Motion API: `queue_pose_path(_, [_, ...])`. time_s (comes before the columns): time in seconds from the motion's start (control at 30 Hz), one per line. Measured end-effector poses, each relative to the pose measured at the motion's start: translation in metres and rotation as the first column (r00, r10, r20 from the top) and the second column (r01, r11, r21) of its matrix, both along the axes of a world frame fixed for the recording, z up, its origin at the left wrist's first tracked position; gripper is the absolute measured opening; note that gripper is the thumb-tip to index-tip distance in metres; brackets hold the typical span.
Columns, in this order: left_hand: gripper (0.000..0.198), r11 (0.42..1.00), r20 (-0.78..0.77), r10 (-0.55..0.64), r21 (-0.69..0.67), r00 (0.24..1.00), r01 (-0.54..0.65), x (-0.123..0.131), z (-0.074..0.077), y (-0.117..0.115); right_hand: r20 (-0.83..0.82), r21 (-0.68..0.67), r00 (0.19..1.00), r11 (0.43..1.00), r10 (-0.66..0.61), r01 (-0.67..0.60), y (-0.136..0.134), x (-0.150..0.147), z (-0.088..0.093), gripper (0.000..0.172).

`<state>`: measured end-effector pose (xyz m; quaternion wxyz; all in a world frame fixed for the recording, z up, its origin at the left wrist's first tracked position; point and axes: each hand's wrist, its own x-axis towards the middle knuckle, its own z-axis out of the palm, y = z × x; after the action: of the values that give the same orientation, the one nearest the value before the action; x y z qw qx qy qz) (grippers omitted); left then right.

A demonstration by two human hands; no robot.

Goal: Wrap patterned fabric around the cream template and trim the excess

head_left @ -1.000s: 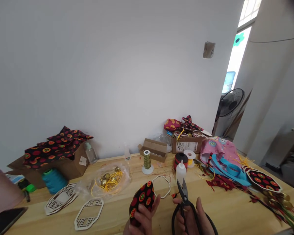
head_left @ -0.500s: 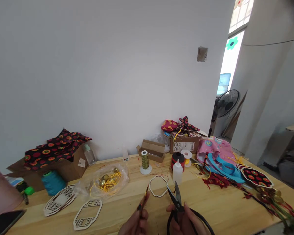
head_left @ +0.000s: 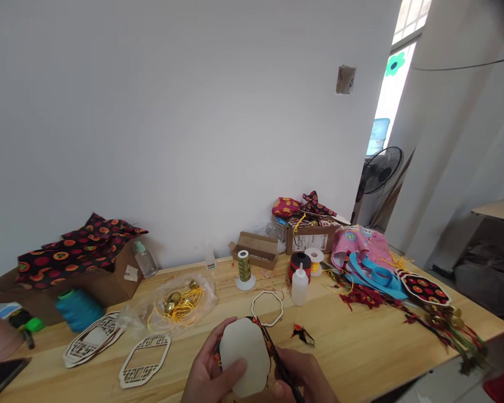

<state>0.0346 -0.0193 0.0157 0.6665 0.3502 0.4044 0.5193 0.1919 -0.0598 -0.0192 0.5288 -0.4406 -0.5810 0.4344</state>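
Observation:
My left hand (head_left: 210, 364) grips a pale rounded board (head_left: 242, 341), its thumb pressed on the plain face. Dark patterned fabric shows around the board's edge. In my right hand (head_left: 306, 375) are black-handled scissors (head_left: 282, 369), their blades lying along the fabric at the board's right side. How far the blades are apart is hard to make out. A small fabric scrap (head_left: 303, 334) lies on the table to the right. Just beyond the board is a thin scalloped frame (head_left: 252, 308) outline.
Behind stand a white squeeze bottle (head_left: 299, 288), a green thread spool (head_left: 244, 268) and a small open carton (head_left: 258, 246). Lattice frames (head_left: 124, 375) and a bag of bells (head_left: 172, 302) lie left. Blue ribbon (head_left: 373, 280) and tassels (head_left: 466, 341) lie right.
The scissors have gone from raised and apart to the fabric edge of the board. My left hand has turned the board's pale face up. A fabric scrap now shows on the table.

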Motion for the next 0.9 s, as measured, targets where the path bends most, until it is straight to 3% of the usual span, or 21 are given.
queue_pose_path(0.23, [0.064,0.999,-0.046,0.02,0.03,0.999,-0.019,0.001,-0.004,0.001,-0.141,0.137,0.975,0.979,0.171,-0.152,0.008,-0.013,0.018,0.049])
queue_pose_path(0.37, [0.062,0.997,-0.082,0.054,0.059,0.995,-0.05,0.002,0.001,-0.001,-0.203,0.176,0.96,0.971,0.194,-0.159,0.009,-0.016,0.02,0.043])
queue_pose_path(0.5, [0.059,0.994,-0.116,0.085,0.079,0.99,-0.077,0.003,0.008,-0.003,-0.184,0.137,0.973,0.984,0.136,-0.112,0.007,-0.014,0.018,0.046])
queue_pose_path(0.73, [0.06,0.994,-0.131,0.107,0.051,0.986,-0.101,0.007,0.018,-0.008,0.004,0.053,0.999,0.997,0.049,-0.049,0.01,-0.007,0.004,0.053])
queue_pose_path(0.9, [0.06,0.992,-0.133,0.122,0.047,0.984,-0.116,0.01,0.022,-0.009,0.025,0.049,1.0,0.999,-0.009,0.008,0.009,-0.007,-0.003,0.056])
